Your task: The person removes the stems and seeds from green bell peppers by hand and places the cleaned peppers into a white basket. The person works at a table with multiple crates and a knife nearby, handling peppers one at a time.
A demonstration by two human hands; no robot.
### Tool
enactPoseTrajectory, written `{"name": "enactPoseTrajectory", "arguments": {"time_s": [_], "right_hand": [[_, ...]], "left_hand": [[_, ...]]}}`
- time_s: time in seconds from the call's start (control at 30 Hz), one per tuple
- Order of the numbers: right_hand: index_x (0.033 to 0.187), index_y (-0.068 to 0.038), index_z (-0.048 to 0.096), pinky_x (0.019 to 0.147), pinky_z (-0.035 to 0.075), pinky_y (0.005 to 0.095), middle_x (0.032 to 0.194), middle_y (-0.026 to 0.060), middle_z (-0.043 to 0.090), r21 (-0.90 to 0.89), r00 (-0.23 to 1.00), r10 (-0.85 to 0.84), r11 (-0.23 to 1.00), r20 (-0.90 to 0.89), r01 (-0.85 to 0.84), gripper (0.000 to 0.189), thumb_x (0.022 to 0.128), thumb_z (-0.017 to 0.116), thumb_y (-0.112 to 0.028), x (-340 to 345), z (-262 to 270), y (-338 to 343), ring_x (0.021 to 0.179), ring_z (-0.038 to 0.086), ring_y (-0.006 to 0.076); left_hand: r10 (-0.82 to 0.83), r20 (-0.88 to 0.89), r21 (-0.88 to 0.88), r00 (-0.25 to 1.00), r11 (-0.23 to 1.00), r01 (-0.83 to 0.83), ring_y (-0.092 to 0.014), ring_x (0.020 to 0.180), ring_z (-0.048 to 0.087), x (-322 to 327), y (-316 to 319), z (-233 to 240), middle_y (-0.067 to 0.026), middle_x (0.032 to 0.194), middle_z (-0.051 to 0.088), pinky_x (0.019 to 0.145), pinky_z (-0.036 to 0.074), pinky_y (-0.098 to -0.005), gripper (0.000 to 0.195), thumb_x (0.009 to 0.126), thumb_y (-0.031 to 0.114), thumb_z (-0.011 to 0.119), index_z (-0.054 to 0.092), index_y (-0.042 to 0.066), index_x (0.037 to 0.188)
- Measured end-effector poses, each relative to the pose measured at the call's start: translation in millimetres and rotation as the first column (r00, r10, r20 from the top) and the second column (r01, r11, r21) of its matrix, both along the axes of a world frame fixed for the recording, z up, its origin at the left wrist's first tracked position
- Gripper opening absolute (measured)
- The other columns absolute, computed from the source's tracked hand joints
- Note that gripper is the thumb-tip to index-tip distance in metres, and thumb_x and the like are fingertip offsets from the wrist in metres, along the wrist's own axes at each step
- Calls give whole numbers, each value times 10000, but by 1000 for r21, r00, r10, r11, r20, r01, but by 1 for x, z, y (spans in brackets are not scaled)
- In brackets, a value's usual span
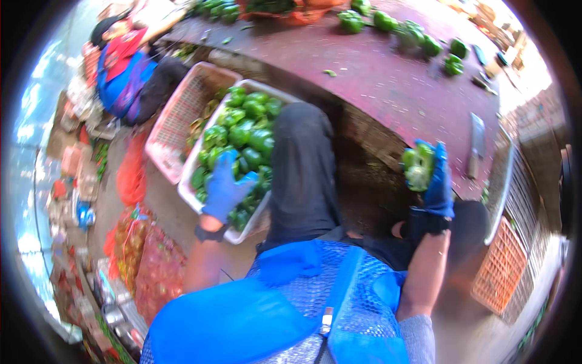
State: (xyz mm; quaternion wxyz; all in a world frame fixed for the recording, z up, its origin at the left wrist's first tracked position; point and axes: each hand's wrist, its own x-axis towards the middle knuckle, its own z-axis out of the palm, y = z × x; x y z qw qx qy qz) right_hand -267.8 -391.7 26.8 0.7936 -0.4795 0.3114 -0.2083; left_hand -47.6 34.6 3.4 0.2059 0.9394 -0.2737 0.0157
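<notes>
My left hand (226, 187), in a blue glove, is over a white plastic crate (185, 193) heaped with green bell peppers (248, 132). Its thumb and fingers are spread, and nothing shows in its grip; whether it touches the peppers I cannot tell. In my blue-gloved right hand (439, 184) is a cut green bell pepper (417, 167), its pale inside facing up. That hand is beside the near edge of a reddish table (400, 100). A cleaver (476, 143) lies flat on the tabletop, to the right of the held pepper.
Whole green peppers (410, 34) line the table's far side. A pink crate (175, 123) adjoins the white one. Filled net sacks (159, 264) stand at left, and an orange crate (500, 268) at right. Another person (122, 68) sits at the upper left.
</notes>
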Motion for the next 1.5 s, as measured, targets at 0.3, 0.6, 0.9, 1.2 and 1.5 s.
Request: {"name": "enactPoseTrajectory", "arguments": {"time_s": [0.3,0.6,0.9,1.2,1.5], "right_hand": [[1320,-80,602,687,585,298,1082,96,712,151,955,281,944,92,-293,717,1025,370,-691,-4,-8,17,892,713,192],[1352,-38,586,784,575,318,1144,84,674,-93,946,325,942,7,-323,630,1045,455,-573,-20,-19,11,1019,665,183],[1056,-32,672,608,513,273,827,29,687,-262,933,214,920,-288,-292,347,902,798,-316,-17,-6,17,698,622,89],[1008,-7,703,597,479,275,739,29,643,-390,893,273,825,-358,-409,346,912,782,-330,-17,-3,21,651,562,67],[933,-31,696,617,502,393,729,146,663,-560,832,222,648,-509,-516,414,899,754,-440,-19,-15,20,632,627,261]], "left_hand": [[-697,-57,-440,715,660,609,-279,1214,628,-64,-230,76,-150,1381,610,1015,519,-385,662,823,189,812,557,43,1416],[-792,-294,-403,535,610,682,-285,967,668,-78,-287,21,-153,1082,668,877,539,-378,459,765,117,814,673,38,1194],[-545,-615,-590,570,798,125,-113,897,628,-67,-277,2,-63,1009,698,790,539,-295,338,847,131,820,649,-2,1108],[-655,-721,-642,228,754,135,-147,1079,646,-47,-274,-1,-78,1192,684,960,529,-294,412,918,95,716,614,4,1306],[-705,-560,-581,434,709,401,-153,1069,673,-61,-272,3,-92,1173,722,952,539,-330,398,893,171,755,660,14,1245]]}}
